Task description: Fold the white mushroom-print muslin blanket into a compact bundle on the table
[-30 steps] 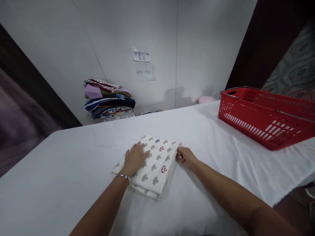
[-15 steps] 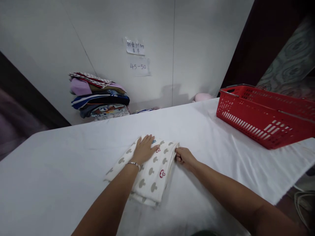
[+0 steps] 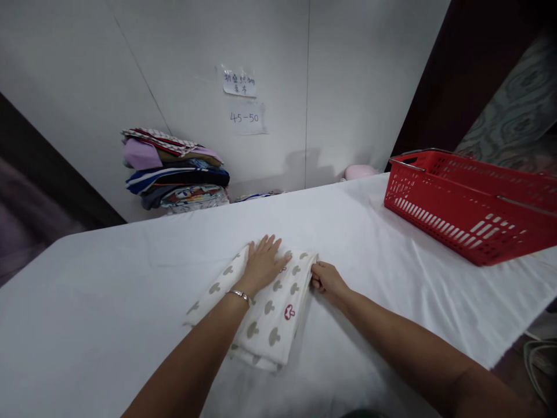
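Observation:
A white cloth (image 3: pixel 268 325) printed with grey mushrooms and a few red outlined ones lies folded in layers in front of me. On its upper part my left hand (image 3: pixel 262 264) rests flat, fingers stretched out, a bracelet at the wrist. My right hand (image 3: pixel 327 278) is closed at the cloth's right upper corner, pinching the edge between thumb and curled fingers. Part of the print is hidden beneath my left hand and forearm.
The table wears a white sheet (image 3: pixel 108 290). A red perforated basket (image 3: pixel 461 203) stands at the right. Behind the table's far edge, a stack of folded fabrics (image 3: pixel 176 168) leans by the wall at left, and a pink object (image 3: pixel 360 171) shows farther right.
My left hand has slid slightly to the right across the cloth, its fingers more spread. My right hand keeps its pinch on the corner. The cloth's near edge has shifted a little.

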{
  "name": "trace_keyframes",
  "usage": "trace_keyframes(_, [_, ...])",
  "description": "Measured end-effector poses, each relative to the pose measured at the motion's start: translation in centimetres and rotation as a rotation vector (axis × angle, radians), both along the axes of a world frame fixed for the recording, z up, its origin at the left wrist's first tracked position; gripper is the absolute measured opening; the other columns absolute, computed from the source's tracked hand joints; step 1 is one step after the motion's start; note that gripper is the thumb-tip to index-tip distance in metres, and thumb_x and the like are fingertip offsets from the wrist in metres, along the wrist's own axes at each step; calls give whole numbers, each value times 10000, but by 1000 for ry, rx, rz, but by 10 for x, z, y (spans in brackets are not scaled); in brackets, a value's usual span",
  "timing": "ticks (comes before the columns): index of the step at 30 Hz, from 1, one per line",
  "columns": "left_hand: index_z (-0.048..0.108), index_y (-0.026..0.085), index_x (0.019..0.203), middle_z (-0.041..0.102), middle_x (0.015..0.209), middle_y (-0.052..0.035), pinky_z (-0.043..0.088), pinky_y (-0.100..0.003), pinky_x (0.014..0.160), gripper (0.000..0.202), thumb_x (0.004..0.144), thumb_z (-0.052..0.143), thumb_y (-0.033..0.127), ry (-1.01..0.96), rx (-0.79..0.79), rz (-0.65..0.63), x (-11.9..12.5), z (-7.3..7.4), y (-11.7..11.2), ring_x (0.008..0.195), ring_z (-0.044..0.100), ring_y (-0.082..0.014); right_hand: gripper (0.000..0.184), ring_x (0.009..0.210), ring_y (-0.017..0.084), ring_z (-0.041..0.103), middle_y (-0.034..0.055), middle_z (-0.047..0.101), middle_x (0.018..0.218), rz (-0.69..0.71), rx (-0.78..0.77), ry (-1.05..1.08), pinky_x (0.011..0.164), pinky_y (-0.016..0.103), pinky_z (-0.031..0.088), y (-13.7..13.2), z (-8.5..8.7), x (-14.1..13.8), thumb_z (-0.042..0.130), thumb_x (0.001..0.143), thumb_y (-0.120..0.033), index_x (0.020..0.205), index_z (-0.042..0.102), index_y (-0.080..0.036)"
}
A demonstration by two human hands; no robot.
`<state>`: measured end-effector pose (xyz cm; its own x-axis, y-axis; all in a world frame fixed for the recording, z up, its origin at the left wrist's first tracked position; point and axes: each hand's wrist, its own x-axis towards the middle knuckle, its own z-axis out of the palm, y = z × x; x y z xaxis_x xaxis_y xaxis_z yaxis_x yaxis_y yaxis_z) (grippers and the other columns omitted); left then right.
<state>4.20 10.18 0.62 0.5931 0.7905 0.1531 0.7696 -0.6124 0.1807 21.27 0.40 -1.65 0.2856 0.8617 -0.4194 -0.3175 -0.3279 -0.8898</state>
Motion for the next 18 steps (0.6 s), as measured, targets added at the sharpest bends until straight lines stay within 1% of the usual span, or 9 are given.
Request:
trace_keyframes(3, [387,272,1356,348,1454,-34,64,-494,1120,590,872,293,596,-6,32,-116,5,-1,-2,1371,213,-236,224,334,53,292,-90,338,399,-2,5,1,364,219,89,-1,1,0,550,635,-256,552,346,-216])
trace_keyframes(6, [395,262,1354,394,1428,-39,105,-468,1119,582,883,275,581,-2,16,-92,1,-12,2,1348,273,-228,271,335,50,277,-98,318,407,-11,23,23,364,224,80,0,1,1,581,642,-296,558,335,-220])
trace_keyframes(9, [377,248,1367,389,1431,-41,112,-445,1121,593,892,241,576,-14,31,-63,-4,-22,8,1349,273,-210,291,340,48,267,-100,311,408,-31,34,33,364,224,83,1,0,2,592,640,-315,558,330,-220])
trace_keyframes(11, [376,246,1368,389,1431,-39,101,-440,1125,595,891,242,577,-17,34,-62,-5,-24,9,1350,269,-206,278,348,46,272,-98,325,418,-41,34,37,365,218,88,2,-1,2,594,633,-307,563,341,-216])
trace_keyframes(14, [374,245,1371,384,1434,-38,93,-441,1127,584,893,260,562,-14,15,-64,-5,-22,10,1354,259,-209,269,347,44,275,-96,326,420,-34,36,35,363,211,91,3,-2,1,586,632,-288,556,339,-214])
trace_keyframes(16, [369,236,1373,364,1445,-48,102,-456,1125,589,891,274,560,-5,-26,-53,-2,-18,9,1360,247,-217,272,340,46,272,-92,316,404,-21,36,26,358,210,90,3,-2,1,574,637,-269,537,326,-215])
trace_keyframes(18, [359,220,1377,328,1463,-65,124,-478,1116,608,886,278,568,-8,-68,-31,1,-12,2,1369,223,-230,266,335,48,271,-87,320,392,-9,30,21,353,209,89,2,-1,1,560,646,-259,527,327,-215])
